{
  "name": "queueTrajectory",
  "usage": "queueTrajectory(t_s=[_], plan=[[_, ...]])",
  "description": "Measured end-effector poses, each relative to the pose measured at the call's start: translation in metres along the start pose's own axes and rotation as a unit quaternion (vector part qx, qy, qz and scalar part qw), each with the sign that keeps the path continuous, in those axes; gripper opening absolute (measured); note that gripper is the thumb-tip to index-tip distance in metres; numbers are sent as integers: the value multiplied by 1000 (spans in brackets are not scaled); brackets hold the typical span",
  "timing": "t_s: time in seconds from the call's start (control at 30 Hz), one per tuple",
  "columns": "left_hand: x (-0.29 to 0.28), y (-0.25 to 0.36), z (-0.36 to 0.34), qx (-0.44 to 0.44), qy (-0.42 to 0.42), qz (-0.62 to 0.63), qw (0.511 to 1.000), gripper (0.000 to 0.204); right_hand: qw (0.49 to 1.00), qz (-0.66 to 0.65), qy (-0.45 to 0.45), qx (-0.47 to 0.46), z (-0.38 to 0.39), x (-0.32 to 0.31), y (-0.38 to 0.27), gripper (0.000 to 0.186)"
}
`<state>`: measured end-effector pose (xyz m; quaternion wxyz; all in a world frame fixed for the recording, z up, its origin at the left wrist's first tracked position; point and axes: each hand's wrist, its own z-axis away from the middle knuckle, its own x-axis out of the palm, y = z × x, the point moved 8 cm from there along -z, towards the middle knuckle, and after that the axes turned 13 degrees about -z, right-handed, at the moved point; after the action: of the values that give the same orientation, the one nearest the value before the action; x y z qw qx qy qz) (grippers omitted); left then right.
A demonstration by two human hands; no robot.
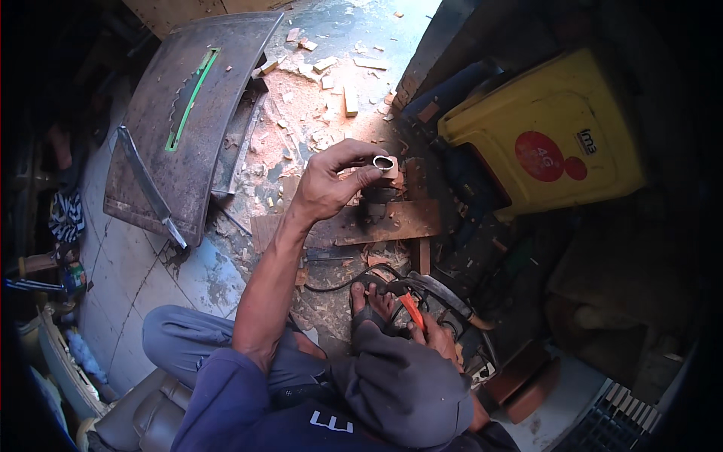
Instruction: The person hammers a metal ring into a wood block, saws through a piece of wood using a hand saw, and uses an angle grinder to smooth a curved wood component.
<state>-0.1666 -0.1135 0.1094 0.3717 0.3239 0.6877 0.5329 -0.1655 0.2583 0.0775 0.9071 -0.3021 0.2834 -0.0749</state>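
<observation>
Okay, starting closest in: got one orange handle (410, 309) down low near the body, long axis slanting away and a bit leftward. Wrapped firmly at its near end by the right hand (440, 340). Can't make out the far end among the dark clutter. Just past that, can spot some bare toes (380, 300) beside a black cable (339, 288).

Farther out, at the end of a raised left forearm (263, 294), pinching one metal ring (383, 162) between thumb and forefinger: a left hand (335, 181), bent inward at the wrist, pointing right. Open mouth facing up at the camera. Got one small wooden block (392, 174) right behind it too; can't tell whether joined or just touching. Held above a crosswise board (407, 218).

Beyond, can see one metal table (169, 98) on the left, one yellow panel (482, 128) on the right, and, farthest off, wood offcuts (351, 102) scattered everywhere, too many to count.
</observation>
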Motion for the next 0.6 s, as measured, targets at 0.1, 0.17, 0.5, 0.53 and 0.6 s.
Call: queueTrajectory(t_s=[0.1, 0.17, 0.5, 0.53, 0.6], plan=[[-1, -2, 4, -9, -11, -12, 1000, 43, 1000, -1, -6, -24, 2, 3, 0, 33], [0, 0, 6, -17, -13, -10, 1000, 55, 999, 14, -4, -35, 3, 3, 2, 34], [-3, 3, 16, -29, 2, 7, 1000, 66, 999, 10, 22, -43, 9, 7, -5, 34], [-1, 5, 14, -22, 5, 6, 1000, 65, 998, 9, 27, -49, 10, 7, -3, 34], [3, 7, 11, -9, 22, -18, 1000, 61, 998, 8, 33, -57, 10, 6, 0, 35]])
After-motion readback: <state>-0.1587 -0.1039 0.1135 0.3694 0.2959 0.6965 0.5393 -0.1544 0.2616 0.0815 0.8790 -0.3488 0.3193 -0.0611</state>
